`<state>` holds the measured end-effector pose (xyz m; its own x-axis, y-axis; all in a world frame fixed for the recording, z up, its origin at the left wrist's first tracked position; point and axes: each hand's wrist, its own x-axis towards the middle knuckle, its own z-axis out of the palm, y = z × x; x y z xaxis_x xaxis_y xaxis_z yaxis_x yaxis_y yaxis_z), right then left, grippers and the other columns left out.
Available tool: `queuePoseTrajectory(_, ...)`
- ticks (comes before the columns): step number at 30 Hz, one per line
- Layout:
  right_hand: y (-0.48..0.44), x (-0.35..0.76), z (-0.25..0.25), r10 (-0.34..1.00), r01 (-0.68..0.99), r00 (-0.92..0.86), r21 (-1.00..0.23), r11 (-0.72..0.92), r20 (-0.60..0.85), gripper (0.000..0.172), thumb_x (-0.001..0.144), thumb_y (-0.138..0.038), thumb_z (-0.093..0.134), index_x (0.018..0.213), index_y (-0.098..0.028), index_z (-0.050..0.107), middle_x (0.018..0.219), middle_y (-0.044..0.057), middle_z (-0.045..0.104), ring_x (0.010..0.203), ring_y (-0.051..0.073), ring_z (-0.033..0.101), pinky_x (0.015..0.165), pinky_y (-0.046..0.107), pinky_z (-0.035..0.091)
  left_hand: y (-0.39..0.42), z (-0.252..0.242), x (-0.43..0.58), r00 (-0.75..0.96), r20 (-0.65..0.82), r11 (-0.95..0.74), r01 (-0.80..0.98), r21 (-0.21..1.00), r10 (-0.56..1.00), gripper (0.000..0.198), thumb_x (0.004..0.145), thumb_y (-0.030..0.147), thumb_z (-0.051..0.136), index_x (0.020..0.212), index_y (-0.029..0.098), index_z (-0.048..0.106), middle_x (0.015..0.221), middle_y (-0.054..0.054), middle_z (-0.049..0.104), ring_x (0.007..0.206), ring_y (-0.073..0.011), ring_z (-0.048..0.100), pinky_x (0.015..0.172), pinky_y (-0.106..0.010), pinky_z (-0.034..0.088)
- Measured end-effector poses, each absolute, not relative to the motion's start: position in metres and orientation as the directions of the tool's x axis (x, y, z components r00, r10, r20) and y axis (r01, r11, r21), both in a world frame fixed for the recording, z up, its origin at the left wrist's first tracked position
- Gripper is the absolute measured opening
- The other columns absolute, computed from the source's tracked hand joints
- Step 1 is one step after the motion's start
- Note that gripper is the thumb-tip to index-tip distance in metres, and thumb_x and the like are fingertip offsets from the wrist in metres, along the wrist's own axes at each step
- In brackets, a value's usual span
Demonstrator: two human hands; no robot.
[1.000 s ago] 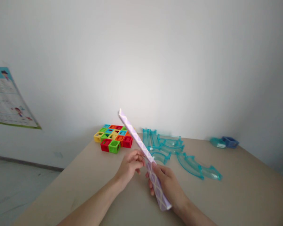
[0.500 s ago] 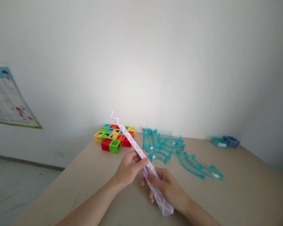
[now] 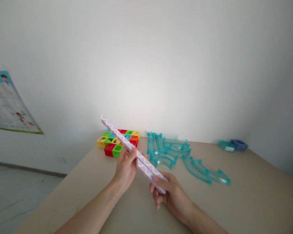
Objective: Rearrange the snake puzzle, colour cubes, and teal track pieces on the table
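Observation:
I hold a long, straight twist-puzzle snake of white and pale purple wedges above the table. It slants from upper left down to lower right. My left hand is closed round its middle. My right hand is closed round its lower end, thumb on top. The upper end of the snake sticks out free, over the coloured cubes.
A beige table stands against a white wall. A flat cluster of coloured open cubes lies at the back left. Clear teal curved track pieces lie at the back middle. Two small blue pieces sit at the back right. A poster hangs at left.
The snake has swung: its upper end moved left and lower, so it now lies flatter. My left hand slid up along it; my right hand now grips its very end.

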<state>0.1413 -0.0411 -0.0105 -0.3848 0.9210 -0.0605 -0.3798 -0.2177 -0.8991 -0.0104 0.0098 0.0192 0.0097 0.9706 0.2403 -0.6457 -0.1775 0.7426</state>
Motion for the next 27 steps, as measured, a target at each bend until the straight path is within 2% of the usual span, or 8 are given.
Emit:
queuePoseTrajectory(3, -0.039, 0.143, -0.007, 0.952, -0.511, -0.292, -0.825, -0.239, -0.095, 0.036, 0.080, -0.044, 0.066, 0.066, -0.010, 0.062, 0.047, -0.002, 0.053, 0.036, 0.004, 0.042, 0.039, 0.015, 0.040, 0.009, 0.019, -0.013, -0.016, 0.284, -0.228, -0.642, 0.732, 0.959, 0.026, 0.077, 0.033, 0.072, 0.088, 0.021, 0.052, 0.073, 0.003, 0.066, 0.071, -0.0147, 0.066, 0.067, -0.027, 0.049)
queuePoseTrajectory(8, -0.037, 0.144, -0.007, 0.970, -0.568, -0.191, -0.789, -0.234, -0.151, 0.035, 0.077, -0.043, 0.071, 0.066, -0.013, 0.057, 0.051, -0.006, 0.047, 0.039, 0.003, 0.034, 0.038, 0.015, 0.031, 0.000, 0.013, -0.010, 0.184, 0.275, -0.119, -0.588, 0.800, 0.944, 0.032, 0.076, 0.036, 0.073, 0.096, 0.024, 0.051, 0.077, 0.001, 0.069, 0.082, -0.0192, 0.067, 0.070, -0.029, 0.048)
queuePoseTrajectory(10, -0.037, 0.143, -0.008, 0.983, -0.506, -0.123, -0.843, -0.182, -0.138, 0.037, 0.077, -0.046, 0.071, 0.066, -0.014, 0.055, 0.050, -0.007, 0.045, 0.040, 0.003, 0.032, 0.038, 0.016, 0.028, -0.001, 0.011, -0.008, 0.158, 0.279, -0.144, -0.566, 0.812, 0.947, 0.031, 0.075, 0.037, 0.073, 0.091, 0.023, 0.050, 0.079, 0.000, 0.070, 0.083, -0.0204, 0.068, 0.070, -0.030, 0.048)
queuePoseTrajectory(13, -0.038, 0.140, -0.008, 0.998, -0.281, -0.021, -0.958, -0.066, -0.062, 0.043, 0.077, -0.050, 0.069, 0.061, -0.015, 0.051, 0.043, -0.007, 0.042, 0.038, 0.005, 0.035, 0.040, 0.019, 0.028, 0.001, 0.008, -0.009, 0.085, 0.295, -0.204, -0.542, 0.815, 0.952, 0.030, 0.076, 0.039, 0.072, 0.090, 0.023, 0.051, 0.078, -0.001, 0.070, 0.084, -0.0215, 0.068, 0.069, -0.030, 0.049)
queuePoseTrajectory(17, -0.039, 0.139, -0.007, 0.999, -0.079, 0.038, -0.997, -0.007, -0.010, 0.048, 0.075, -0.056, 0.068, 0.057, -0.018, 0.046, 0.040, -0.006, 0.042, 0.035, 0.006, 0.037, 0.039, 0.021, 0.029, 0.004, 0.004, -0.013, 0.051, 0.321, -0.268, -0.437, 0.859, 0.946, 0.031, 0.077, 0.042, 0.071, 0.091, 0.021, 0.053, 0.077, -0.002, 0.071, 0.084, -0.0241, 0.069, 0.071, -0.032, 0.050)
queuePoseTrajectory(20, -0.038, 0.144, -0.007, 0.997, -0.213, -0.056, -0.975, -0.071, -0.060, 0.048, 0.077, -0.058, 0.065, 0.059, -0.017, 0.047, 0.043, -0.007, 0.040, 0.034, 0.004, 0.031, 0.035, 0.019, 0.024, 0.006, 0.004, -0.014, 0.064, 0.325, -0.274, -0.401, 0.874, 0.943, 0.032, 0.075, 0.041, 0.073, 0.090, 0.020, 0.054, 0.075, -0.004, 0.072, 0.085, -0.0257, 0.069, 0.074, -0.034, 0.051)
queuePoseTrajectory(23, -0.038, 0.146, -0.007, 0.970, -0.422, -0.211, -0.885, -0.198, -0.116, 0.046, 0.079, -0.057, 0.062, 0.062, -0.017, 0.048, 0.046, -0.008, 0.039, 0.035, 0.003, 0.023, 0.032, 0.017, 0.020, 0.007, 0.010, -0.015, 0.112, 0.313, -0.226, -0.475, 0.851, 0.943, 0.032, 0.073, 0.039, 0.075, 0.090, 0.020, 0.055, 0.074, -0.003, 0.072, 0.084, -0.0257, 0.070, 0.076, -0.036, 0.051)
queuePoseTrajectory(27, -0.041, 0.144, -0.006, 0.905, -0.511, -0.361, -0.764, -0.394, -0.225, 0.047, 0.084, -0.055, 0.056, 0.058, -0.017, 0.047, 0.042, -0.008, 0.034, 0.034, 0.003, 0.020, 0.031, 0.014, 0.019, 0.002, 0.019, -0.018, 0.181, 0.274, -0.120, -0.588, 0.800, 0.944, 0.032, 0.069, 0.039, 0.077, 0.086, 0.020, 0.058, 0.074, -0.004, 0.073, 0.087, -0.0280, 0.070, 0.081, -0.041, 0.051)
